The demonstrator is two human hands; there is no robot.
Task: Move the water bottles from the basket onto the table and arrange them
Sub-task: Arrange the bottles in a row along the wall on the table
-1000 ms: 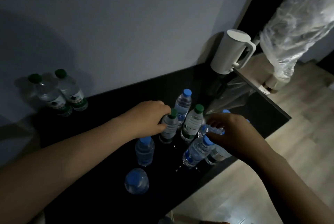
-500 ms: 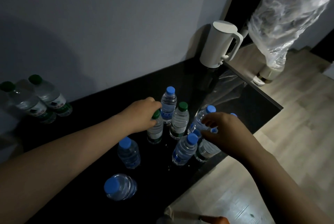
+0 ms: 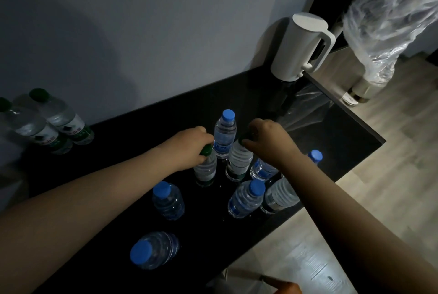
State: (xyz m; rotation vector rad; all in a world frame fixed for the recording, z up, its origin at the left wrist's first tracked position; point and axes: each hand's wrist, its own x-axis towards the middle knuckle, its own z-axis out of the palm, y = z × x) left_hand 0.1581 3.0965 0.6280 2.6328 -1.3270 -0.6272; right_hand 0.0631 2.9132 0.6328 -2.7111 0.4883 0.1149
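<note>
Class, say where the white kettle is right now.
In the head view, the white kettle stands upper right, on the far right corner of the black table against the wall, beyond the right hand.

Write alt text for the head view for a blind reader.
The left hand grips a green-capped bottle by its cap, the right hand its neighbour, among blue-capped bottles on a black table. Two more green-capped bottles stand far left; a white kettle back right.
</note>
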